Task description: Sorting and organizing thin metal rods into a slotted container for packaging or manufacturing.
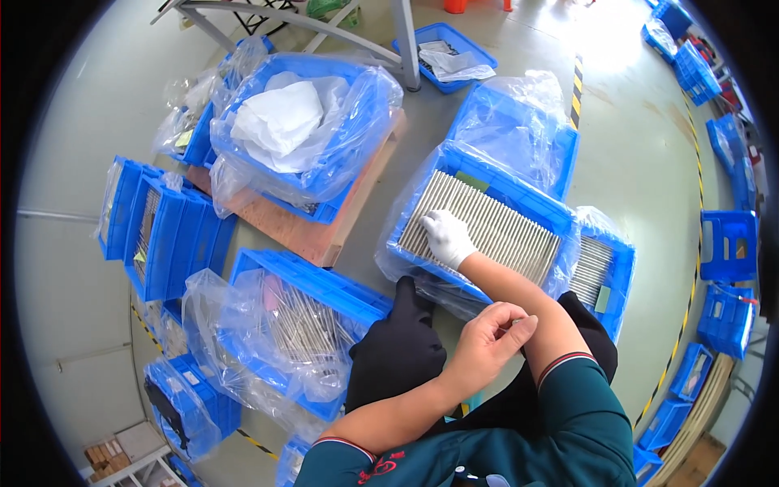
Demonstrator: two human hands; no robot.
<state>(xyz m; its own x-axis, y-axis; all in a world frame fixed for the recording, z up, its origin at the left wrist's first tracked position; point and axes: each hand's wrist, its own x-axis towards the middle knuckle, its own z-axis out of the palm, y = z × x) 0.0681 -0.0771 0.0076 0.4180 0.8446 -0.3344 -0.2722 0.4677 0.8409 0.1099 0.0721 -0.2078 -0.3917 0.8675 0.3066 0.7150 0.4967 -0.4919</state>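
Left hand (491, 337), bare — thumb and fingers together, contents hidden. Right hand (446, 237), white-gloved — fingers curled on metal rods (499, 223), grip impossible to tell. Rods: rowed inside plastic-lined blue crate (531, 195). Beyond: another blue crate (507, 130).

Metal rods (526, 243), many: slim, straight, silver-grey, plain to my eye. Lying flat, side by side in a close, orderly row, parallel to the short sides of an open blue plastic crate (519, 200).
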